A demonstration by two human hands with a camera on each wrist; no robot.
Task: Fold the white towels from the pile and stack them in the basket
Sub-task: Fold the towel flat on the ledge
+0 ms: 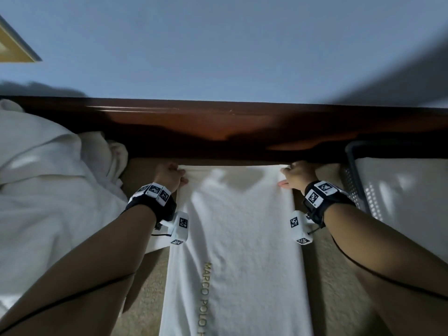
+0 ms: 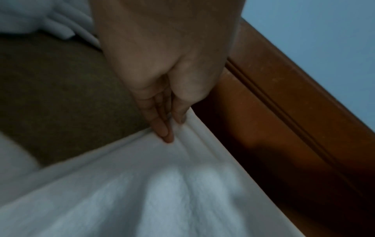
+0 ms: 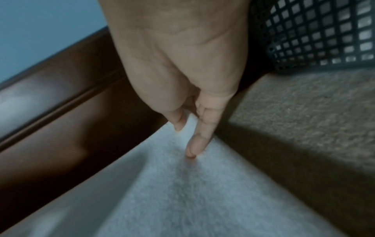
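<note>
A long white towel (image 1: 242,238) with gold lettering lies lengthwise on the carpet, its far edge against a wooden skirting board (image 1: 218,127). My left hand (image 1: 180,177) pinches the far left corner; in the left wrist view my left hand (image 2: 174,126) has the towel (image 2: 162,192) bunched between thumb and fingers. My right hand (image 1: 287,177) holds the far right corner. In the right wrist view my right hand (image 3: 186,137) has the corner of the towel (image 3: 192,200) between thumb and forefinger. The dark mesh basket (image 1: 351,166) stands right of that hand and holds folded white towels.
A pile of crumpled white towels (image 1: 48,190) fills the left side, close to my left forearm. Tan carpet (image 1: 327,275) shows on both sides of the spread towel. The basket wall (image 3: 314,40) is a short way from my right wrist. A blue-grey wall rises behind the board.
</note>
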